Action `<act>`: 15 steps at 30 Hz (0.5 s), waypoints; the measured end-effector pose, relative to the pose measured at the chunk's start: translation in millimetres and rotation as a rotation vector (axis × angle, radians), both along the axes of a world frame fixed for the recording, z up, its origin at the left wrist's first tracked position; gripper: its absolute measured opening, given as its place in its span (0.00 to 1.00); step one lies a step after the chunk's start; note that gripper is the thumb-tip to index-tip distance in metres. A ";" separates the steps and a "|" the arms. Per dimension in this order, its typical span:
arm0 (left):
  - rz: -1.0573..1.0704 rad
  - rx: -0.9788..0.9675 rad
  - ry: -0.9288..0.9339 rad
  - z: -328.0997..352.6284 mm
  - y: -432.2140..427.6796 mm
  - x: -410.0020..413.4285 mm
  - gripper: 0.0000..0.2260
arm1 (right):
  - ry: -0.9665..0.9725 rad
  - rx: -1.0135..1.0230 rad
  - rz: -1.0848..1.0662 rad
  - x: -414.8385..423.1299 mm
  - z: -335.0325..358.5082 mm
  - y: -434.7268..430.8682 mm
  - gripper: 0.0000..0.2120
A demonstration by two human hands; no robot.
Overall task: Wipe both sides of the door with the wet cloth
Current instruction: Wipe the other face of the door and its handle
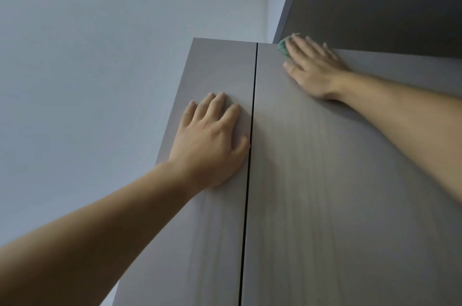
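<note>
Cloth [283, 47] lies pressed under flat, unclenched right grip [312, 68] at door [325, 180] top; left grip [210, 140] rests flat.

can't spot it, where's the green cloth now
Head view, upper right: the cloth is under the right hand, at the top of the right door.

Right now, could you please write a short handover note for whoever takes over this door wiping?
Left hand: flat on the left door, beside the gap.
Right hand: presses the green cloth flat on the top left corner of the right door.
Both doors are closed.
Done: outer face under way; how much is wiped, cannot tell.
Left: finish this face, then the inner side.
</note>
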State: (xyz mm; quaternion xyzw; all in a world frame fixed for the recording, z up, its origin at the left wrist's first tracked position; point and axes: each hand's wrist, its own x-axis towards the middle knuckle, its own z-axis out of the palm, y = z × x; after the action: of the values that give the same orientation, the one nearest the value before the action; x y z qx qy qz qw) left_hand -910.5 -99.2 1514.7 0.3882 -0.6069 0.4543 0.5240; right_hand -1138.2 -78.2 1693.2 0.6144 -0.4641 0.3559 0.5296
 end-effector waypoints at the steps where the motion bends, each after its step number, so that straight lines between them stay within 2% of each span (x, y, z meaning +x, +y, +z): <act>1: 0.002 0.003 0.004 0.5 0.2 -0.8 0.31 | -0.003 -0.005 0.007 3.4 -2.2 0.7 0.30; 6: 0.006 -0.025 -0.120 -2.4 5.0 -18.9 0.32 | 0.364 0.027 0.028 4.1 -56.8 -6.4 0.37; 7: -0.006 -0.017 -0.139 -1.9 6.6 -25.5 0.32 | 0.355 0.020 0.019 -3.0 -49.9 -5.2 0.37; 11: -0.027 0.065 -0.134 6.0 10.4 -50.0 0.33 | 0.009 0.017 0.005 -25.6 1.2 5.5 0.31; 13: -0.024 0.076 -0.116 7.5 10.3 -58.8 0.33 | 0.053 0.018 -0.004 -17.5 -13.8 5.1 0.31; 15: -0.021 0.071 -0.089 5.6 9.5 -64.8 0.33 | 0.235 0.036 0.015 -14.3 -47.1 -1.0 0.35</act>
State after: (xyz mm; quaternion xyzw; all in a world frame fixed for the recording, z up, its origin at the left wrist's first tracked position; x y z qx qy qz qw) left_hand -975.2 -89.7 1520.3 0.3794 -0.6495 0.4438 0.4872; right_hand -1152.5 -79.2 1646.1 0.6648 -0.4005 0.2772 0.5664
